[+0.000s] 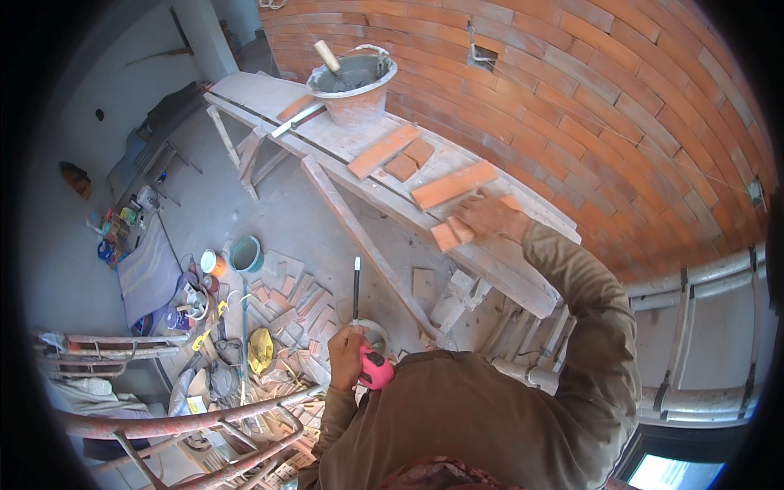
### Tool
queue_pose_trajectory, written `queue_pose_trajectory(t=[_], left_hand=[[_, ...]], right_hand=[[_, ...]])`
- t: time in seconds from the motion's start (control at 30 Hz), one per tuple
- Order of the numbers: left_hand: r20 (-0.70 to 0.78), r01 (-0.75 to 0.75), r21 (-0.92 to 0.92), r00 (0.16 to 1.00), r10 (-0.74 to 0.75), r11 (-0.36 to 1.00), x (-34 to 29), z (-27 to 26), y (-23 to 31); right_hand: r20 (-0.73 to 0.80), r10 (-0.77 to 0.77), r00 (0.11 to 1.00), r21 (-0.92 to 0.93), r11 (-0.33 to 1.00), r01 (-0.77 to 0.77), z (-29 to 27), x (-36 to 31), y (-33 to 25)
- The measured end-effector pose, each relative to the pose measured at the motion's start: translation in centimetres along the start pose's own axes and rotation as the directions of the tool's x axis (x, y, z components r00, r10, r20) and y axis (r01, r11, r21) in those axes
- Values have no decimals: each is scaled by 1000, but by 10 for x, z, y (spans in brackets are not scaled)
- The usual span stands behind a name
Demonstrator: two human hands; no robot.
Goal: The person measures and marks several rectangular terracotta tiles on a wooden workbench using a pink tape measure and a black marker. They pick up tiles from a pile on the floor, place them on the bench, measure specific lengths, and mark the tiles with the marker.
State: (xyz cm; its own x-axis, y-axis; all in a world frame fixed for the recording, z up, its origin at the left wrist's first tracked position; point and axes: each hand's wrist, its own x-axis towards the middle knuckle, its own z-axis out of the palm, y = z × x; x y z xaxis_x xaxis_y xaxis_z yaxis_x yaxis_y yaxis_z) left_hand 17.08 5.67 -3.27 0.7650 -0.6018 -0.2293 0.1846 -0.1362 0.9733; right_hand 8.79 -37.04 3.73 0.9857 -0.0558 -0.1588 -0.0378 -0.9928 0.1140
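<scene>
My left hand [346,357] is closed around a pink and black tape measure [376,370]. A slim black stick with a white tip [357,287] rises from the same hand. On the plank bench [506,272], my right hand [492,217] has its fingers curled down over a short brick piece [461,229]; the fingertips are partly hidden. Another small brick piece [445,238] lies against it, at the bench's near edge. Just beyond the hand rests a long flat brick [454,184]. Farther left lie a second long brick [383,152] and two cut pieces [408,162].
A bucket of mortar [354,102] with a wooden-handled tool stands on the bench beside a white bar [297,119]. Behind the bench rises a brick wall [588,106]. Below are scattered bricks [294,306], a green bucket [246,254] and red scaffold tubes [204,420].
</scene>
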Motion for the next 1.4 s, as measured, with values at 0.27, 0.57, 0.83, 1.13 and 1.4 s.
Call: queue_pose_trajectory(t=[0.27, 0.57, 0.83, 1.13, 1.4], left_hand=[[4, 12, -27, 1000, -12, 1000, -2, -2, -8], [78, -76, 138, 995, 66, 988, 14, 21, -13], [59, 102, 126, 992, -111, 987, 29, 36, -22], [124, -32, 217, 992, 5, 976, 32, 60, -7], [149, -119, 261, 985, 82, 958, 25, 63, -2]], right_hand=[[93, 159, 983, -6, 987, -159, -10, -62, 24], [-278, 90, 956, 109, 992, -62, -49, -84, -25], [-129, -5, 992, 932, 342, 123, -5, -24, -157], [-90, 81, 993, 970, -219, 106, 18, -8, -189], [13, 190, 982, 977, -213, 28, 43, -11, -183]])
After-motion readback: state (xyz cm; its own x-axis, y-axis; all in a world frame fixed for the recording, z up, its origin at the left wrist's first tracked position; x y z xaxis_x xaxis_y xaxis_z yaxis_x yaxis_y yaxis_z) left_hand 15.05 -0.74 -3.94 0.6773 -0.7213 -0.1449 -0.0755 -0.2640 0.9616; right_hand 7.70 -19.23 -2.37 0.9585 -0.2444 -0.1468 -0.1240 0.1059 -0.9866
